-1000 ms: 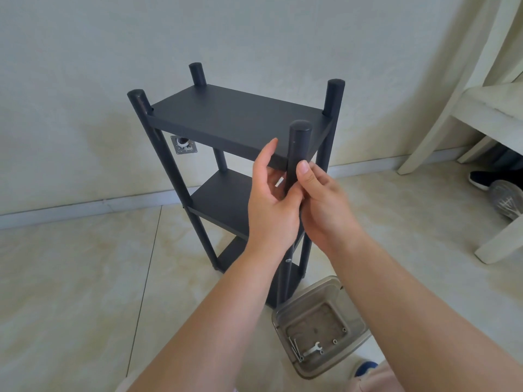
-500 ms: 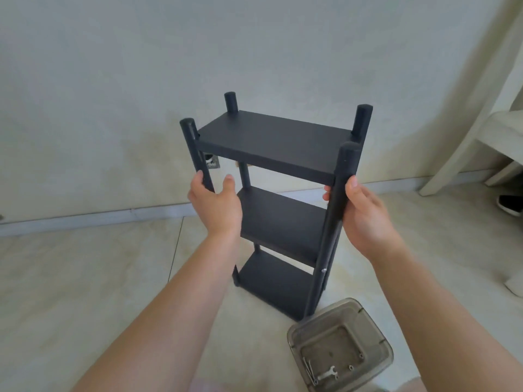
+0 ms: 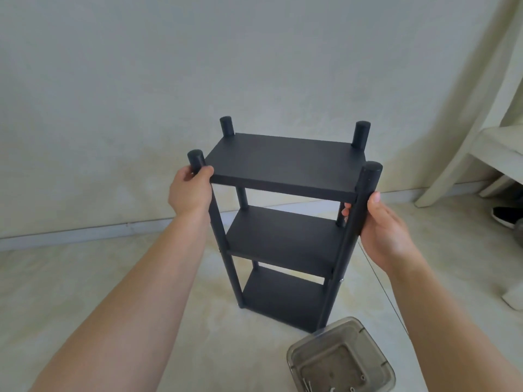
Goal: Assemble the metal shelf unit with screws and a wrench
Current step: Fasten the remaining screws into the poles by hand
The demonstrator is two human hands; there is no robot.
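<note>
In the head view, the black shelf unit [image 3: 283, 222] stands upright on the floor, near the wall. The left hand [image 3: 191, 190] grips its near left post, and the right hand [image 3: 382, 230] is curled around its near right post. Just beside its base is a clear container [image 3: 379, 357] with screws. The assembly seems nearly finished; next should be to check firmness or tighten screws.
</note>
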